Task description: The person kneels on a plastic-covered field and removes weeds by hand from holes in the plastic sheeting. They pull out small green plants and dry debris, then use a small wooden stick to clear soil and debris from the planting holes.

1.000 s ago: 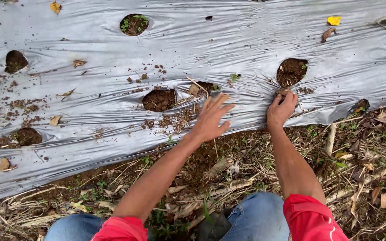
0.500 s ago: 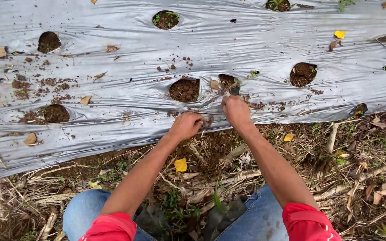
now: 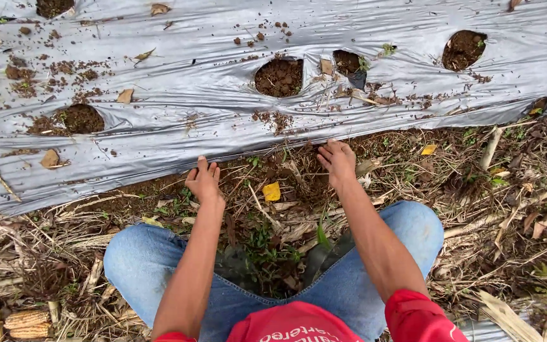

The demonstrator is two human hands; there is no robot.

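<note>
Both hands rest on the bare soil at the near edge of the wide silver plastic mulch sheet (image 3: 223,120). The left hand (image 3: 204,182) lies flat with fingers spread, holding nothing; the right hand (image 3: 337,161) presses fingertips into the dirt, grasping nothing visible. A yellow fallen leaf (image 3: 271,191) lies between them.

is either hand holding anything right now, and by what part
Nothing is held. The left hand and right hand lie open on the soil at the near edge of the silver plastic sheet.
</note>
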